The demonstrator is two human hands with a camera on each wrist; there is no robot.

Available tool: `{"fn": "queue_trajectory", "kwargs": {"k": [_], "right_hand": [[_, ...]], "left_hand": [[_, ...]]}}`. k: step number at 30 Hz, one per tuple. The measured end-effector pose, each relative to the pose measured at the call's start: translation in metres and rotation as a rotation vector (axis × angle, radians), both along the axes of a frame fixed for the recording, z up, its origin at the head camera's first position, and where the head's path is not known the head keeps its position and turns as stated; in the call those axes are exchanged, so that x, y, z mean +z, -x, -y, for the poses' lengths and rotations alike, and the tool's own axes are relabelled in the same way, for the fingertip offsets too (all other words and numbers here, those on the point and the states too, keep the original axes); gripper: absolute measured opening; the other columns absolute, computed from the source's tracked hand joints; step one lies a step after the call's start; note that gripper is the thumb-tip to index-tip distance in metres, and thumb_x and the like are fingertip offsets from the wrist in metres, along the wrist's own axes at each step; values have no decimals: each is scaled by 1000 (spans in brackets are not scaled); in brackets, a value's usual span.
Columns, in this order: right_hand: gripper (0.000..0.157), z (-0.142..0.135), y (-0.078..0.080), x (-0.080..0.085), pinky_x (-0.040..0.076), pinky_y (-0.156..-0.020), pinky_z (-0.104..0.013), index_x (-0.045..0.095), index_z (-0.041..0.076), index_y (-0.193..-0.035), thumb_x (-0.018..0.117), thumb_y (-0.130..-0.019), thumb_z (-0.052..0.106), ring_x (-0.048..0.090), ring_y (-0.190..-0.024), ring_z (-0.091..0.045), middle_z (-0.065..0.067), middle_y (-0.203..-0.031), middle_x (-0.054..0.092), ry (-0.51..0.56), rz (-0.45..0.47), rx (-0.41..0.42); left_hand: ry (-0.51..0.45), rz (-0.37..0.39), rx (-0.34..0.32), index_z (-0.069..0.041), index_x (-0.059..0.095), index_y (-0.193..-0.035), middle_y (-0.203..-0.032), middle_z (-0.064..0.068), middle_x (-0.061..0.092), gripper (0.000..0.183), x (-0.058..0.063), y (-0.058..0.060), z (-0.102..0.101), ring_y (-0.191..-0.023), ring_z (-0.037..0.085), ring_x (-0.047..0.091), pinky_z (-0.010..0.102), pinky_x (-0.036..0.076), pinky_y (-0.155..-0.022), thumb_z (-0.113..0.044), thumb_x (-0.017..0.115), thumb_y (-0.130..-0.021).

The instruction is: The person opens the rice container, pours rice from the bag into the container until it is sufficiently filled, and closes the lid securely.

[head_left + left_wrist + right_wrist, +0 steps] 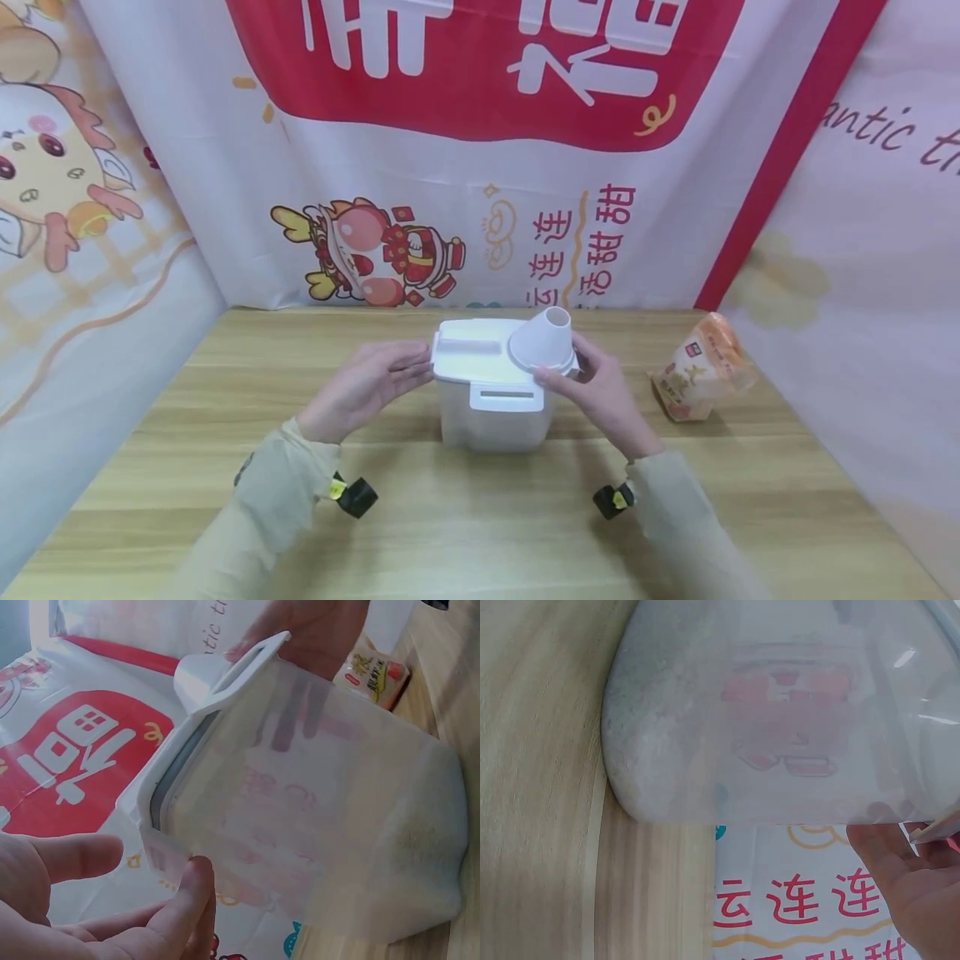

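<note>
A translucent plastic storage container point(495, 425) stands upright on the table, with pale contents point(420, 855) in its lower part. Its white lid point(468, 354) carries a conical spout cap point(542, 340) at the right end and a slotted clip on the front. My left hand point(375, 383) is at the lid's left end, fingers extended. In the left wrist view its thumb stands apart, and one fingertip touches the end flap below the lid. My right hand point(600, 396) grips the lid's right end, thumb on the front rim beside the cap, other fingers round the far side.
To the right, an orange and white printed bag point(697, 371) sits on the wooden table point(480, 525). Printed cloth point(465, 183) hangs along the back edge and both sides. Each sleeve has a small black camera point(357, 497) at the wrist.
</note>
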State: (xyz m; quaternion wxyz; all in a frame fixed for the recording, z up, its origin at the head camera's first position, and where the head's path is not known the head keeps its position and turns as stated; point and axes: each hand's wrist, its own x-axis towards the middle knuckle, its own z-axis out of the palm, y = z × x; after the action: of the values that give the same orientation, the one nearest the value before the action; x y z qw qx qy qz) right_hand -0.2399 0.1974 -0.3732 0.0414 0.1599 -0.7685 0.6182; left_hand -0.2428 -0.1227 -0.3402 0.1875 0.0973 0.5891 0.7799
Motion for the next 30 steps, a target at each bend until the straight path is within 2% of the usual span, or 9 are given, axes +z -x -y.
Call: {"fn": "queue_trajectory", "kwargs": {"k": [4, 10, 17, 23, 30], "right_hand": [[65, 1, 2, 0, 51, -95, -38, 52, 21, -142, 80, -84, 29, 56, -116, -22, -3, -126, 62, -9, -7, -1], [65, -3, 3, 0, 52, -94, -37, 52, 19, -142, 80, -84, 31, 57, -115, -21, -2, -126, 62, -59, -11, 6], [65, -3, 3, 3, 52, -93, -38, 53, 21, -141, 81, -83, 32, 57, -114, -21, -1, -127, 61, -71, -14, 15], [64, -8, 5, 4, 52, -94, -39, 51, 22, -142, 79, -85, 32, 56, -115, -21, -1, -128, 60, -88, -14, 47], [68, -18, 6, 7, 45, -103, -37, 43, 21, -149, 75, -89, 28, 48, -129, -21, -1, -142, 52, -105, 23, 139]], "left_hand": [[38, 30, -4, 10, 51, -135, -134, 20, 56, 38, 4, 5, 1, -122, 32, 55, 41, 45, -104, -6, 56, -101], [86, 141, 15, 7, 53, -135, -132, 20, 58, 46, 7, 12, 1, -114, 29, 61, 38, 50, -97, -6, 68, -94], [84, 223, 8, 4, 54, -136, -128, 18, 61, 46, 6, 19, 3, -112, 29, 62, 40, 50, -98, -7, 69, -93], [84, 245, 0, 5, 53, -135, -126, 19, 62, 46, 8, 23, 3, -112, 30, 62, 41, 49, -99, -5, 69, -93], [82, 256, -9, 4, 53, -136, -125, 18, 63, 47, 7, 23, 5, -110, 30, 63, 42, 47, -101, -7, 68, -94]]}}
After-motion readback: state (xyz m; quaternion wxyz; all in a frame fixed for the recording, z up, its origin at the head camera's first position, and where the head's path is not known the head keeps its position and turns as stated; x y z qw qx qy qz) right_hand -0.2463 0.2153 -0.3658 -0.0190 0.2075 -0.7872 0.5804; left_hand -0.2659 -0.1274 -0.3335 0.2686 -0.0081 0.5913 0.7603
